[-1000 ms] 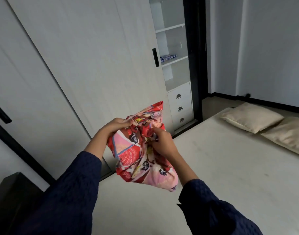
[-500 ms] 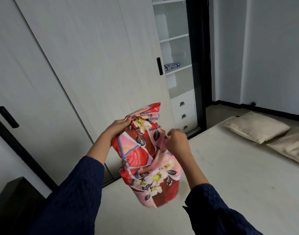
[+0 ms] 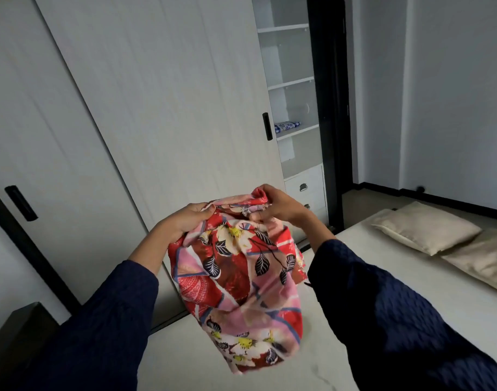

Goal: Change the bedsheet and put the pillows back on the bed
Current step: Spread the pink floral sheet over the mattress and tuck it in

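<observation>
The left hand [image 3: 186,220] grips the upper left edge of a folded floral bedsheet [image 3: 241,280], its fingers curled into the cloth. The sheet is red and pink with white flowers. It hangs in the air as a loose bundle between the two hands, above the near end of the bed and touching nothing below.

It looks like thin, light cotton: soft, limp, not slippery, with nothing in it that could break. It sags from wherever it is held, so a grip on the bulk would only keep it bunched. The better hold is probably a hem or corner in each hand, with the hands drawn apart so the folds drop open.

The right hand [image 3: 278,206] pinches a gathered fold at the very top of the bundle between thumb and fingers.

To the right lies the bare pale mattress [image 3: 405,263], where the sheet seems meant to go. Two beige pillows lie side by side at its far end, the nearer pillow [image 3: 425,227] just beside the further pillow [image 3: 484,258]. They likely need lifting off before the sheet is spread.
</observation>
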